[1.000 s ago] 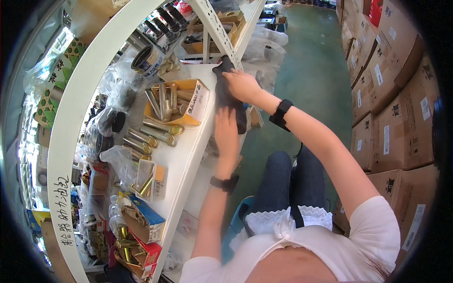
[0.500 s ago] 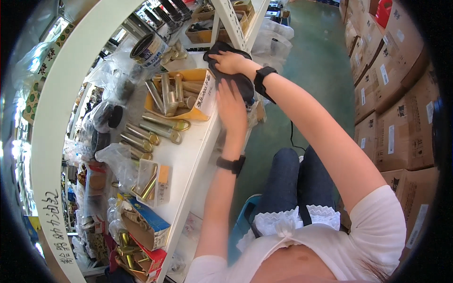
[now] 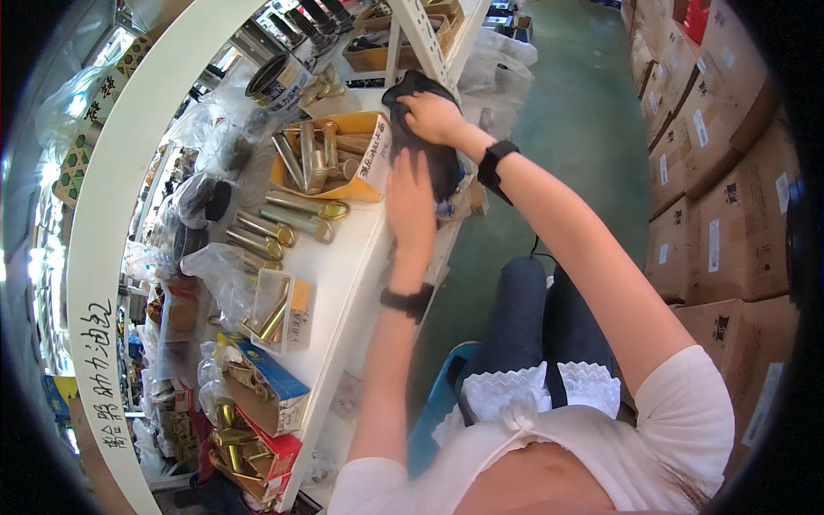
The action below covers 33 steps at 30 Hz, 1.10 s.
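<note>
A crumpled black cloth (image 3: 436, 167) lies over the shelf's edge beside the yellow box. My right hand (image 3: 433, 118) is on its upper part, with bent fingers pressed into the fabric. Lower down, my left hand (image 3: 412, 206) is flat with fingers stretched out, their tips at the cloth's near side. Left of the hands, the open yellow box (image 3: 371, 172) holds several metal pins (image 3: 307, 150). More thick pins (image 3: 296, 221) lie loose on the white shelf (image 3: 339, 279) in front of it.
A clear plastic box (image 3: 281, 313) with brass-coloured pins and a blue carton (image 3: 270, 386) sit nearer me on the shelf. A dark tin (image 3: 276, 84) stands behind the yellow box. A white upright (image 3: 421, 43) rises beyond the cloth. Stacked cardboard boxes (image 3: 699, 172) line the right side.
My right hand has shifted slightly right and down, its fingers more bent on the cloth. My left hand has moved a little left. The cloth now hangs more spread out downward.
</note>
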Available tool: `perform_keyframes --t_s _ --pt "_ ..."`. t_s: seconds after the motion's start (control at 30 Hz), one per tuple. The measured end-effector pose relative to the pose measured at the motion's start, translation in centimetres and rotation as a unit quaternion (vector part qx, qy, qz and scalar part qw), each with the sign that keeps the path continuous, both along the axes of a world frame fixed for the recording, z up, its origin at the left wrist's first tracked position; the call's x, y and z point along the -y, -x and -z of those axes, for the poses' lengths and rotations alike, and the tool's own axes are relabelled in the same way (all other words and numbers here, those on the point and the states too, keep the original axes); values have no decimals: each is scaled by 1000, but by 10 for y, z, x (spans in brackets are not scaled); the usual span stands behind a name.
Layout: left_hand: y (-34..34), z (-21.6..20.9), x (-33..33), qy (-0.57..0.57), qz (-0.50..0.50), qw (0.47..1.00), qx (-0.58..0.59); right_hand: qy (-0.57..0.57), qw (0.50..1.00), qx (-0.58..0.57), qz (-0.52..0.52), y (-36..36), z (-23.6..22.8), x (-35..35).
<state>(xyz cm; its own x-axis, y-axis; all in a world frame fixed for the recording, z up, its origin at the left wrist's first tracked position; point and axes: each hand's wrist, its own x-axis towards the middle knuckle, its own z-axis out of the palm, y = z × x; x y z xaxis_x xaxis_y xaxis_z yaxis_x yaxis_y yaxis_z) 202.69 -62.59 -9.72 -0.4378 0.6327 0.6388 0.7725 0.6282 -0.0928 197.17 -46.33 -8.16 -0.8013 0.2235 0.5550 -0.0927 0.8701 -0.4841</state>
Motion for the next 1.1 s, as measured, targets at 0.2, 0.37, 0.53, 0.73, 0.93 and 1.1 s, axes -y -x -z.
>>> perform_keyframes --t_s 0.2,0.37,0.53,0.73,0.93,1.1 --pt "-37 -1 54 -32 9 999 36 74 995 36 -48 -71 -5 37" --pt "-80 7 84 0 55 987 149 188 967 10 -173 -111 8 55" --pt "-106 19 92 -42 91 948 301 255 938 8 -235 -141 12 76" --pt "-117 12 80 -78 171 928 322 296 925 -46 -235 -166 -5 69" --pt "-108 -4 72 -236 151 815 507 397 861 -87 -306 -179 -51 73" --pt "-90 -27 46 -409 162 713 546 117 949 -126 -264 -186 -50 71"
